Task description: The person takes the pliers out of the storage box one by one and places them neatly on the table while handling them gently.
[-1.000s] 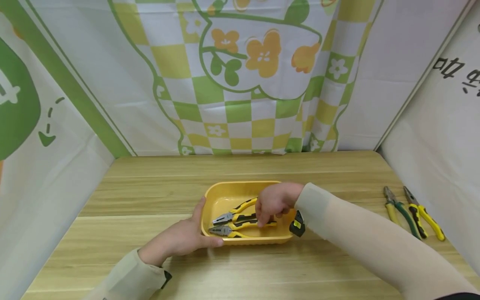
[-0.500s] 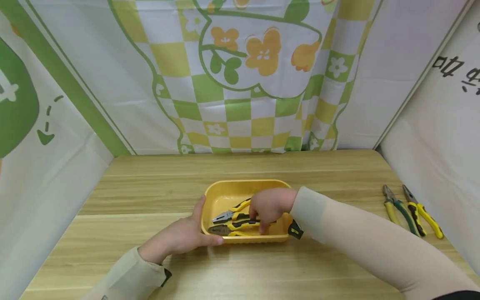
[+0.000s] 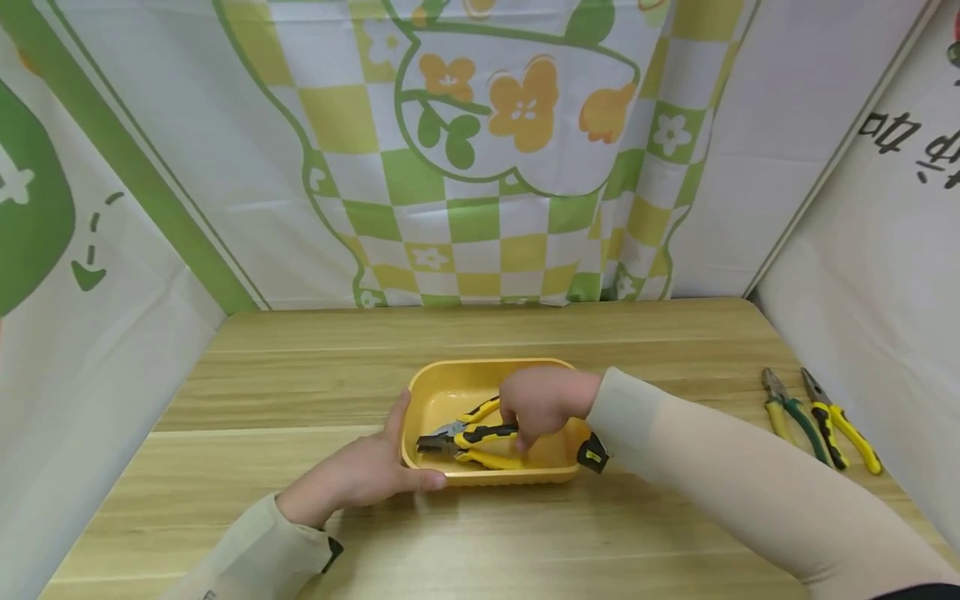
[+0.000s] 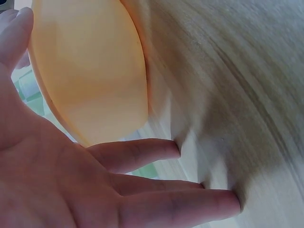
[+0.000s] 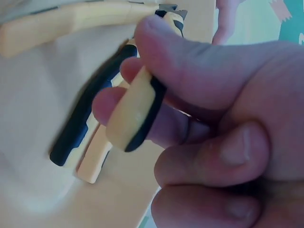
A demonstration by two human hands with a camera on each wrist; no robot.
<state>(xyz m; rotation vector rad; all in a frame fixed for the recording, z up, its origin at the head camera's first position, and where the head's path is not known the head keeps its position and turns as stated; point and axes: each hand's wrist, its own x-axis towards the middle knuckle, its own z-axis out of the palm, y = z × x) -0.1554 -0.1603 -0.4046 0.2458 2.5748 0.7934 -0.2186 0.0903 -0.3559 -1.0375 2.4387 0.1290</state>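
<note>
My right hand (image 3: 543, 404) is inside the yellow plastic box (image 3: 450, 377). Its thumb and fingers pinch one yellow-and-black handle of the nearer combination pliers (image 3: 487, 460), whose handles stand spread with the jaws to the left. Behind these, a second pair of pliers (image 3: 483, 408) lies partly covered on the box floor; its two handles show beyond my fingers in the right wrist view. At the box's left end rests my left hand (image 3: 360, 473), thumb along the front rim. Its other fingers (image 4: 166, 204) are straight, with tips at the tabletop in the left wrist view.
Two more pliers lie on the table's right side: one with green-and-yellow handles (image 3: 797, 417), one long-nosed with yellow-and-black handles (image 3: 836, 425). A patterned curtain (image 3: 480, 208) hangs behind the wooden table (image 3: 300, 358), with white fabric walls (image 3: 862, 275) at the sides.
The nearer pliers have shifted up and now overlap the second pair, with their handles spread wider. My right hand has moved slightly left. My left hand has stayed at the box.
</note>
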